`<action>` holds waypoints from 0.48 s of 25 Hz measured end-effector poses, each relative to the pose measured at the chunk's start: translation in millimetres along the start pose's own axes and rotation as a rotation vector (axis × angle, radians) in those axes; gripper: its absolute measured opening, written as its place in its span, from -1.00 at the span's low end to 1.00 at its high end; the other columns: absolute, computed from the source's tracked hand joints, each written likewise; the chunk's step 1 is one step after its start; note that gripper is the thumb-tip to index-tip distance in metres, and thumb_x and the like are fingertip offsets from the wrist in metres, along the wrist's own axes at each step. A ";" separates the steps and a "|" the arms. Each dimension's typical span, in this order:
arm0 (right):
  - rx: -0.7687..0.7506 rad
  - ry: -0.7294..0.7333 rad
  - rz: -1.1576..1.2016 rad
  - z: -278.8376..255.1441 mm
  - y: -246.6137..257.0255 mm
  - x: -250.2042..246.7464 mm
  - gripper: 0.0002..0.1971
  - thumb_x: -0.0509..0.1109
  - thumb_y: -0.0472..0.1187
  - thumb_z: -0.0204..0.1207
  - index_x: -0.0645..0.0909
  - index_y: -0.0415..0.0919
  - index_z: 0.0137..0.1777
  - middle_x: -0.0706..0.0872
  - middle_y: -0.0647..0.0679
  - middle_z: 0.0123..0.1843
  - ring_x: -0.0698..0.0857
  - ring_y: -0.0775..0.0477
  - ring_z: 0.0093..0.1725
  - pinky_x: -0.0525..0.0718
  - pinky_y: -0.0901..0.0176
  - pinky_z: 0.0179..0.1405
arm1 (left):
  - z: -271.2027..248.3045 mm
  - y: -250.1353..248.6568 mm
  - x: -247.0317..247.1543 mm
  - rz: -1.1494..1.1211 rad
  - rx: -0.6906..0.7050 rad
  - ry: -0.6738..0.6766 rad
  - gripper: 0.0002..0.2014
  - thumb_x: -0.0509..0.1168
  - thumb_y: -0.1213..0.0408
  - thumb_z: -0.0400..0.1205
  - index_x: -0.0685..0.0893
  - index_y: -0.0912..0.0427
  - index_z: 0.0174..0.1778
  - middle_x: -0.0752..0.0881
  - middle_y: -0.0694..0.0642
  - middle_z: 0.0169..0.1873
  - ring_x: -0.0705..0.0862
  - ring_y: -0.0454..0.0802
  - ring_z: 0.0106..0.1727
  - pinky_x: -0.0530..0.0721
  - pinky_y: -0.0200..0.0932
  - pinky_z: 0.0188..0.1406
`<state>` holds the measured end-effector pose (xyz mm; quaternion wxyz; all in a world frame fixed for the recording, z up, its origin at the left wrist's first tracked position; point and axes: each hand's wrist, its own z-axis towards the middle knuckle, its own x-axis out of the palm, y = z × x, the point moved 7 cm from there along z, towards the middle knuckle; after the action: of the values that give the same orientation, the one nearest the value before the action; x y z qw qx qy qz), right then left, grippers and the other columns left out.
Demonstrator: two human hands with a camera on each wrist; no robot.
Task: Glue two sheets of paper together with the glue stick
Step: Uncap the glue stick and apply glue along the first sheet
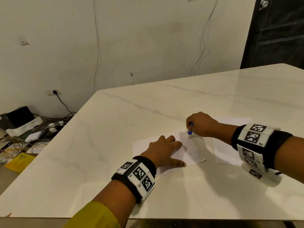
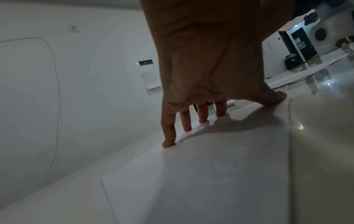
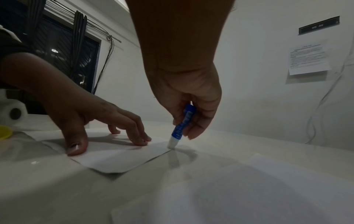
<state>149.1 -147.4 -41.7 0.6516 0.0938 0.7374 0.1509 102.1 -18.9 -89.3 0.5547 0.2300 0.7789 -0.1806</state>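
Observation:
One white sheet of paper [image 1: 190, 152] [image 2: 201, 174] [image 3: 118, 157] lies on the marble table [image 1: 131, 112]. My left hand [image 1: 164, 148] [image 2: 206, 75] [image 3: 86, 121] presses it flat with spread, straight fingers and thumb. My right hand [image 1: 199, 125] [image 3: 187, 97] grips a blue and white glue stick [image 1: 190, 132] [image 3: 181, 127], tilted, with its white tip touching the sheet's far right corner. A second white sheet [image 1: 225, 152] [image 3: 239, 194] lies to the right, partly under my right forearm.
The table's left edge drops to a floor with a black box, white adapters, cables [image 1: 24, 127] and a yellow packet [image 1: 19, 162]. A wall runs behind the table. A yellow round thing [image 3: 4, 132] and a paper roll [image 3: 13, 112] show in the right wrist view.

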 end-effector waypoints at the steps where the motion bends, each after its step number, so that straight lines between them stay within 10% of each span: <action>1: -0.006 0.006 0.000 -3.3 -0.4 1.2 -0.77 0.26 -0.40 0.54 0.69 -0.32 0.12 0.74 -0.24 0.20 0.66 -0.17 0.08 0.50 0.19 -0.07 | 0.2 0.1 0.3 0.004 -0.001 0.000 -0.22 0.27 -0.29 0.48 0.22 -0.06 0.58 0.31 0.07 0.51 0.34 0.16 0.45 0.58 0.20 0.26; 12: -0.032 0.058 -0.042 -31.2 -6.8 5.6 -0.77 0.27 -0.37 0.56 0.68 -0.29 0.15 0.73 -0.22 0.21 0.64 -0.12 0.05 0.49 0.24 -0.09 | -1.5 -1.1 0.1 0.005 -0.006 0.002 -0.21 0.26 -0.29 0.49 0.22 -0.03 0.58 0.28 0.07 0.54 0.34 0.15 0.47 0.56 0.21 0.31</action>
<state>117.8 -155.0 -46.0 0.6346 0.0633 0.7551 0.1517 100.3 -19.0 -88.8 0.5552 0.2306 0.7793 -0.1766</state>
